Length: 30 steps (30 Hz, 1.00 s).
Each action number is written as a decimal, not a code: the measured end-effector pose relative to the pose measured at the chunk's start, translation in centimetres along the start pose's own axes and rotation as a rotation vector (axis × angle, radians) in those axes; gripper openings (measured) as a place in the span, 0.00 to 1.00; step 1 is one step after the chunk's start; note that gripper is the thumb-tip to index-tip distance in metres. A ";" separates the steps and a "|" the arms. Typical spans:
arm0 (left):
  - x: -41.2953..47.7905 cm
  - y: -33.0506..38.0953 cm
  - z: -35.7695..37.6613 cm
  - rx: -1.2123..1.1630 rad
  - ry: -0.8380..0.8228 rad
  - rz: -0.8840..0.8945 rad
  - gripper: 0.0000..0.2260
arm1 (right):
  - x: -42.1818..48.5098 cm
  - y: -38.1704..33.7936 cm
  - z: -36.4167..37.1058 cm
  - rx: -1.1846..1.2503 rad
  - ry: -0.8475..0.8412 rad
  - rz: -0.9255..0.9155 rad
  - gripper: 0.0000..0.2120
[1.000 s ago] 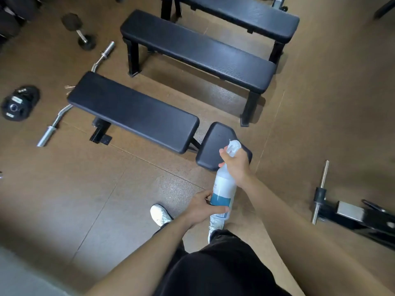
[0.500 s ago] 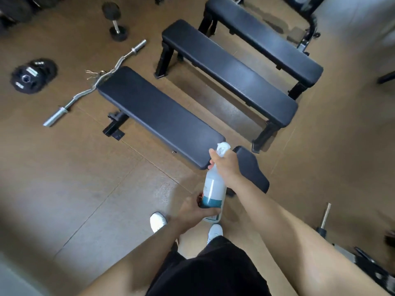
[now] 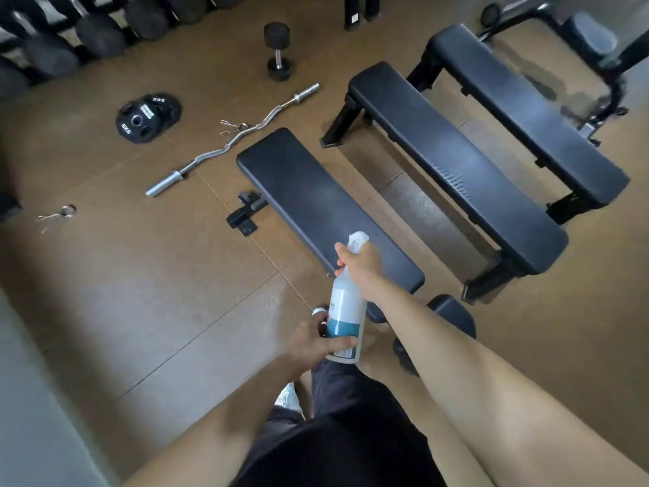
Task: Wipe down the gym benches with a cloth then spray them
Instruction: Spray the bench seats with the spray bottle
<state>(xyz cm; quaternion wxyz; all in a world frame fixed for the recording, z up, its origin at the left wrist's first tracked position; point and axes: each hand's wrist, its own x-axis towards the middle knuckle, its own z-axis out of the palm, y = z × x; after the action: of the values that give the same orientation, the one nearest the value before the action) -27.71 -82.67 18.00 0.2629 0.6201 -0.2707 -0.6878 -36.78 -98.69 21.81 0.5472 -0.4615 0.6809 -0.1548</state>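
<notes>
Both hands grip spray bottle [image 3: 346, 312] (over bench [image 3: 326, 205]).

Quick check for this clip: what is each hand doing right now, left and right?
Left hand: closed around the lower body of the spray bottle.
Right hand: closed on the bottle's trigger head, over the nearest bench.
</notes>
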 end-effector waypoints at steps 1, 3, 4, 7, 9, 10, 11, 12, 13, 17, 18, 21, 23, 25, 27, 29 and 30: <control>0.5 0.9 -0.4 -0.012 0.012 -0.002 0.24 | 1.0 -0.7 0.2 -0.011 -0.028 -0.014 0.11; 1.5 2.8 -1.1 -0.017 0.036 -0.015 0.21 | 3.0 -2.4 0.4 -0.027 -0.083 -0.056 0.12; 2.2 3.6 -1.5 -0.013 0.048 -0.016 0.21 | 3.9 -3.3 0.6 -0.025 -0.098 -0.074 0.12; 4.4 5.9 -3.1 -0.025 0.110 -0.010 0.24 | 6.5 -5.9 1.4 -0.045 -0.089 -0.124 0.10; 5.5 7.2 -4.2 -0.026 0.136 -0.002 0.27 | 7.9 -7.7 2.2 -0.061 -0.097 -0.126 0.12; 6.0 7.6 -4.7 -0.035 0.144 -0.002 0.29 | 8.6 -8.5 2.5 -0.070 -0.114 -0.123 0.13; 6.4 8.1 -5.1 -0.047 0.151 -0.004 0.31 | 9.3 -9.2 2.8 -0.084 -0.136 -0.123 0.15; 6.6 8.6 -5.4 -0.059 0.153 -0.003 0.32 | 10.1 -9.8 3.2 -0.100 -0.162 -0.125 0.16; 6.9 9.1 -5.8 -0.068 0.155 -0.004 0.31 | 10.7 -10.4 3.4 -0.110 -0.189 -0.124 0.16; 7.9 10.9 -8.3 -0.085 0.123 0.012 0.26 | 12.7 -12.9 4.9 -0.068 -0.231 -0.103 0.15; 8.2 11.5 -9.3 -0.075 0.110 0.021 0.23 | 13.0 -13.6 5.6 -0.093 -0.203 -0.111 0.14; 8.9 12.7 -12.4 -0.039 0.068 0.055 0.19 | 13.4 -15.6 7.9 -0.145 -0.130 -0.126 0.16; 9.3 12.9 -14.7 -0.057 0.065 0.057 0.21 | 13.8 -17.1 9.6 -0.182 -0.134 -0.142 0.16; 9.5 13.0 -17.2 -0.079 0.036 0.047 0.26 | 14.1 -18.4 11.2 -0.177 -0.163 -0.141 0.14; 9.8 12.9 -19.9 -0.077 0.002 0.050 0.31 | 14.6 -19.7 13.0 -0.157 -0.174 -0.135 0.14; 10.2 13.0 -22.5 -0.071 -0.040 0.056 0.32 | 14.7 -21.0 14.8 -0.214 -0.108 -0.099 0.16; 10.5 13.1 -23.6 -0.065 -0.058 0.059 0.32 | 14.9 -21.6 15.8 -0.239 -0.066 -0.074 0.18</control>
<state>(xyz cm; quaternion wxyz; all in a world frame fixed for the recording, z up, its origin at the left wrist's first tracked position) -4.84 -100.41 17.70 0.2952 0.5828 -0.2738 -0.7059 -12.46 -117.25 22.72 0.5045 -0.5529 0.6587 -0.0774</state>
